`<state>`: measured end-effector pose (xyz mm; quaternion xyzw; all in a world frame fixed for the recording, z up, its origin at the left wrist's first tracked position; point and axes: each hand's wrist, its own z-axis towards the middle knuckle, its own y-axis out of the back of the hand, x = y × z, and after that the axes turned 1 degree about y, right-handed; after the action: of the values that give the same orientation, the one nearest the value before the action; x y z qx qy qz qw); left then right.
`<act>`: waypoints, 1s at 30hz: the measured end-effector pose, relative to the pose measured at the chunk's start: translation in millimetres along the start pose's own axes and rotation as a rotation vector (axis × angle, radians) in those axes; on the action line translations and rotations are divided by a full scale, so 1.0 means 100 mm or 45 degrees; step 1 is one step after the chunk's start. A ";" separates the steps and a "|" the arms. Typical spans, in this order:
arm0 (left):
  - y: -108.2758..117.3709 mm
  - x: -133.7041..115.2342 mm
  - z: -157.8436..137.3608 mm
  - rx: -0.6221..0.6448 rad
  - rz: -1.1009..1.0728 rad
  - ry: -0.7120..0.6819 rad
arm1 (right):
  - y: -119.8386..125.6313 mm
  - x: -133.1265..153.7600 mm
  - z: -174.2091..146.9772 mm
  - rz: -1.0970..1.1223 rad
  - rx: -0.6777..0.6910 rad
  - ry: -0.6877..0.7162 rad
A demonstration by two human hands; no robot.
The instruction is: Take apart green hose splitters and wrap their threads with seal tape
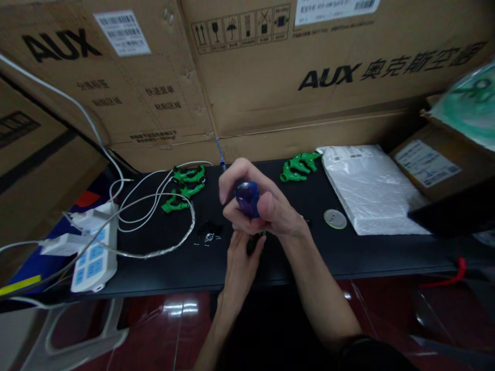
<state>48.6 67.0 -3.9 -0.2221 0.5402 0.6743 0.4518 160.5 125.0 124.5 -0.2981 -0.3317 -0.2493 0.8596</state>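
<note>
My right hand is closed around the blue see-through handle of what looks like a screwdriver, seen from its butt end; its shaft is hidden. Just below it, my left hand grips a green plastic part low over the black table. Most of that part is covered by my fingers. To the left of my hands lie a small silver-and-black piece and several tiny screws.
Green plastic pieces lie at left, others at the back. A white power strip trails cables. At right are a round silver disc, a white padded package and a carton. Large cardboard boxes stand behind.
</note>
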 end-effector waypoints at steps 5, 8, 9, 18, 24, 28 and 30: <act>-0.03 0.04 -0.03 -0.015 0.005 0.025 | 0.12 0.03 -0.09 0.134 0.001 0.093; -0.03 0.06 -0.05 -0.006 0.000 0.031 | 0.12 0.07 -0.13 0.125 0.073 0.147; -0.03 0.06 -0.05 -0.003 -0.002 0.029 | 0.12 0.09 -0.13 0.128 0.114 0.160; -0.01 0.04 -0.04 0.043 -0.047 0.008 | 0.03 0.06 -0.11 -0.002 -0.209 0.185; 0.01 0.01 -0.04 0.035 0.008 0.026 | 0.08 0.16 -0.06 -0.012 -0.136 0.197; 0.03 -0.01 -0.03 0.062 0.026 -0.021 | 0.05 0.20 0.01 -0.040 -0.158 0.011; 0.04 0.00 -0.03 0.064 -0.001 -0.033 | 0.01 0.19 0.02 0.025 -0.199 0.032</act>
<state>44.4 64.2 -3.0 -0.2021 0.5512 0.6630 0.4645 172.7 123.0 138.9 -0.3643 -0.2974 -0.2697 0.8403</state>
